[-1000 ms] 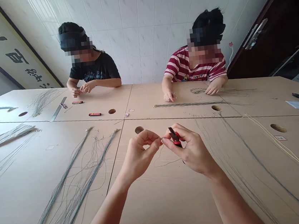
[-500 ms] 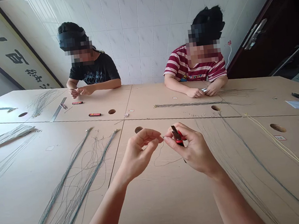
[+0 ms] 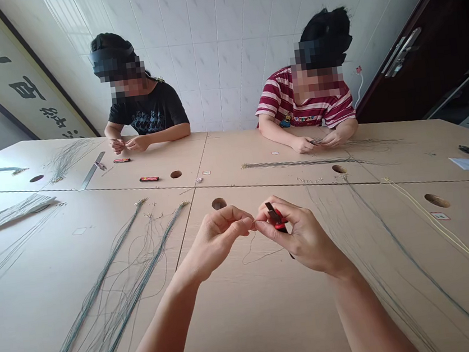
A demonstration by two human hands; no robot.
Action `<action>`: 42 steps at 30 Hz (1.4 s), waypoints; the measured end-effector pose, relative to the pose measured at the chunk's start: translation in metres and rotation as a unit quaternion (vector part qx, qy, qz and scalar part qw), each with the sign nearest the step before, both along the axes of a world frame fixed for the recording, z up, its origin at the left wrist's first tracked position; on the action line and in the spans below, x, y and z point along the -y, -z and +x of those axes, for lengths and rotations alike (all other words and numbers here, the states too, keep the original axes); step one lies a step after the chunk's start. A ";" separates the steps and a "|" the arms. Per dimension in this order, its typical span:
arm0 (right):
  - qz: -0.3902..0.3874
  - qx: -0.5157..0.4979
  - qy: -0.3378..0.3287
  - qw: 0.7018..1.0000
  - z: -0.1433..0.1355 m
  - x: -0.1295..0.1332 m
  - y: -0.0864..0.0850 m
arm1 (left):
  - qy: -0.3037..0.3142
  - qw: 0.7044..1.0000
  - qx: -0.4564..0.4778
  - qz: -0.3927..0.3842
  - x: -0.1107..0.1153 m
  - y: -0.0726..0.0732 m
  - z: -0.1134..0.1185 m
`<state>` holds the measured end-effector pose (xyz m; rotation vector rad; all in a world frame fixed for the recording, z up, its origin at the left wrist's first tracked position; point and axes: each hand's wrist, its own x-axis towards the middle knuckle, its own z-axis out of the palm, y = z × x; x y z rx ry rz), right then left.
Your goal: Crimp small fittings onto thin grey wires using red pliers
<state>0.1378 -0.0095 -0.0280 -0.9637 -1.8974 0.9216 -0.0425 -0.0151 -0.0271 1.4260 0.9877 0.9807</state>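
Between my two hands is a thin cord point(image 3: 244, 260), whose slack loop hangs under my fingertips. My left hand point(image 3: 218, 240) pinches it between thumb and forefinger. The fingertips of my right hand point(image 3: 302, 230) meet the left ones at the same spot. Tucked in the right palm and fingers are small red-handled pliers point(image 3: 281, 226), their dark jaws pointing up and away from the cord. The tiny piece at the fingertips is too small to make out.
Bundles of grey-green cords point(image 3: 138, 274) with small metal ends lie at left. More thin cords point(image 3: 398, 242) and yellow cords point(image 3: 443, 225) lie at right. Round holes point(image 3: 219, 204) pierce the table point(image 3: 251, 321). Two people point(image 3: 148, 109) point(image 3: 304, 97) work across it. Red lighters point(image 3: 149, 179) and a ruler point(image 3: 92, 171) lie beyond.
My hands have come slightly closer, and the fingertips now meet on the cord. The left thumb and forefinger have closed together. The pliers have tilted a little within the right hand.
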 end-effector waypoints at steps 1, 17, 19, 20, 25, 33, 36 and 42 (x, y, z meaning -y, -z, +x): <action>0.000 0.002 -0.001 1.000 0.000 0.000 0.000 | 0.004 1.000 0.008 -0.007 0.000 0.000 0.000; 0.010 0.016 -0.014 1.000 0.001 0.000 -0.002 | 0.022 0.993 0.084 -0.075 -0.006 0.005 -0.002; 0.008 0.018 -0.012 1.000 0.000 0.000 -0.002 | 0.006 0.995 0.068 -0.070 -0.006 0.006 -0.003; 0.008 0.019 -0.012 1.000 0.000 -0.001 -0.001 | 0.000 0.996 0.060 -0.067 -0.006 0.006 -0.004; 0.013 0.019 -0.011 1.000 -0.001 -0.001 0.001 | -0.006 0.998 0.028 -0.052 -0.006 0.004 -0.006; 0.023 0.022 0.006 0.999 -0.001 -0.002 0.002 | -0.001 1.000 0.010 -0.017 -0.003 0.001 -0.008; 0.023 0.019 0.010 1.000 -0.002 -0.001 0.002 | -0.002 1.000 0.014 -0.004 -0.003 0.002 -0.006; 0.021 0.004 0.015 1.000 -0.002 -0.002 0.003 | -0.017 0.998 -0.035 0.047 -0.004 0.004 -0.006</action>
